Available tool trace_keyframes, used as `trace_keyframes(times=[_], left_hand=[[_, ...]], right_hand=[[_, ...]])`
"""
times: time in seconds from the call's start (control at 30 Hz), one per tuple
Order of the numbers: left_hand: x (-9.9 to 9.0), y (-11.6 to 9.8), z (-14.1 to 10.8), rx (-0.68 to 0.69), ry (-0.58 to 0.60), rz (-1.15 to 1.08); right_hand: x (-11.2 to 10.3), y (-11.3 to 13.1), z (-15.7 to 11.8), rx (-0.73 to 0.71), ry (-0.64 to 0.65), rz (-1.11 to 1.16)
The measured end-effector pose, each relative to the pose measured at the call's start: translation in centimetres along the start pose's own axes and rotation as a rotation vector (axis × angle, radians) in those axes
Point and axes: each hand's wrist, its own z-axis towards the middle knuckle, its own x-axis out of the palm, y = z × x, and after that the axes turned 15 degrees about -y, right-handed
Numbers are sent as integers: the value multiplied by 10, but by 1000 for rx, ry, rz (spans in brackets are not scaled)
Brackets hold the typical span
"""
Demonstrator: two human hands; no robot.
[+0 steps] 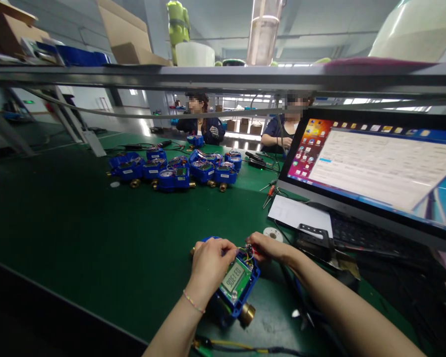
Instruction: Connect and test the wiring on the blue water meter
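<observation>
Meter (244,285), blue-cased, lies on the green table (134,258) on the near side of the monitor (371,168) and to its left, its display (233,277) facing up. It is just ahead of the person and between the two forearms, with the left hand (211,260) laid over its left side and the nearer of the two to its body; the right hand (263,247) is at its far corner, on the side toward the monitor. Its long axis, taken through the pipe ends, slants from far left to near right: one brass end (248,314) points toward the person and rightward, the other (192,251) away from the monitor. The hands are close together but apart, fingers bent in at the thin wires (250,254) along the far edge; whether either is clamped on a wire cannot be told. Between the meter and the monitor is a white disc (273,234), with a white sheet (301,215) at the monitor's foot and the keyboard (360,233) below its screen. Left of the monitor and farther back stands a cluster of similar blue meters (173,176); beyond its left edge sit two people (208,124), and a shelf (215,77) runs above it.
</observation>
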Motion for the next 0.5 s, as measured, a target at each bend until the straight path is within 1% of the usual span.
trace_keyframes(times=[0.2,0.5], left_hand=[[0,2,-1,5,-13,-14],[1,4,-1,12,-7,-7]], right_hand=[[-1,6,2,2,2,-35],[-3,-3,13,-25,41,-44]])
